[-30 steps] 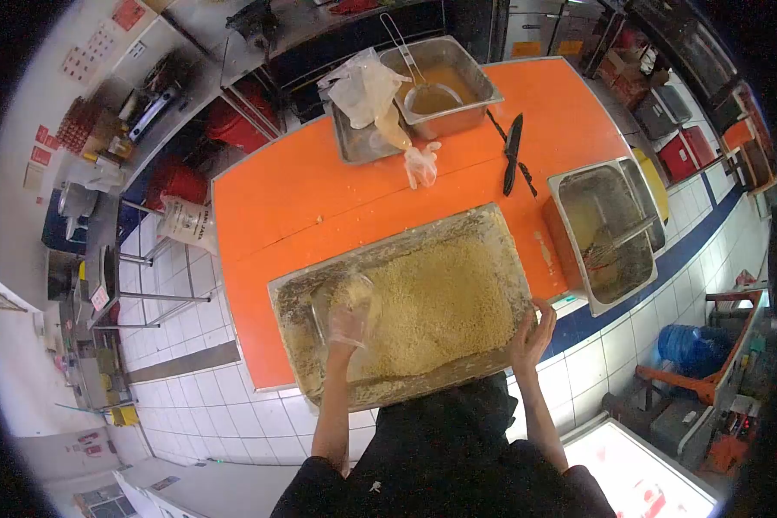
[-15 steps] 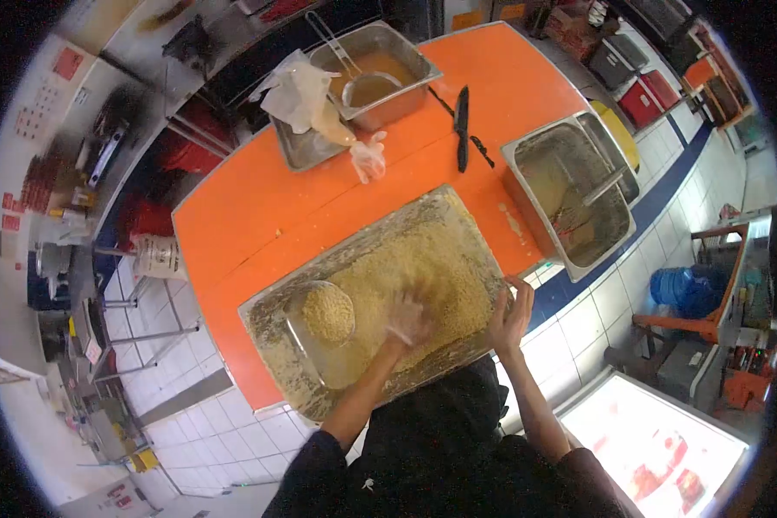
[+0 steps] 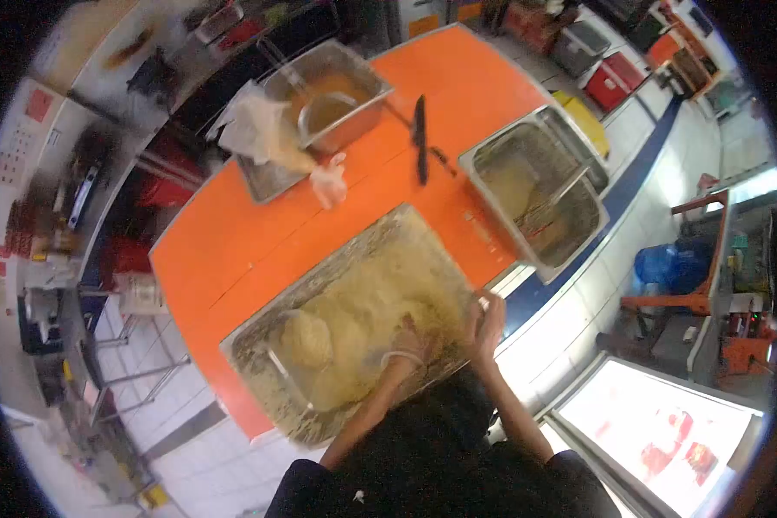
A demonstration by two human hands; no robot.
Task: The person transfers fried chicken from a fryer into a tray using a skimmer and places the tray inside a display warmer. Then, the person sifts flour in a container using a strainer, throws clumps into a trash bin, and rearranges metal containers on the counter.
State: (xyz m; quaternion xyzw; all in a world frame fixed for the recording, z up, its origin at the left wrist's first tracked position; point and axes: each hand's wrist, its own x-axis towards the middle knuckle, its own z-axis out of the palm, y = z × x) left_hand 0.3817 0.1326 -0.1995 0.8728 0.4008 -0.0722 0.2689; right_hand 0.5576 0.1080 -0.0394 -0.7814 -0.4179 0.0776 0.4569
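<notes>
A large rectangular metal pan [image 3: 255,345] holds a bed of pale yellow breading crumbs [image 3: 363,298]. My left hand [image 3: 412,343] lies in the crumbs near the pan's front side, fingers apart and partly blurred, with crumbs stuck to it. At the right front corner, my right hand [image 3: 485,324] is curled over the pan's rim. In the left part of the pan sits a round sieve or bowl [image 3: 306,339] filled with crumbs; blur hides which it is.
The pan stands on an orange table [image 3: 224,233]. Behind it are a deep metal container [image 3: 363,116] of orange liquid with a strainer, crumpled plastic gloves [image 3: 328,180] and a black knife [image 3: 420,142]. Another metal container [image 3: 535,190] with liquid and a utensil stands at the right edge.
The camera view has shifted, moving the table left in the picture. My left hand has moved toward the pan's front right, and the crumbs' surface is reshaped. My right hand stays at the rim.
</notes>
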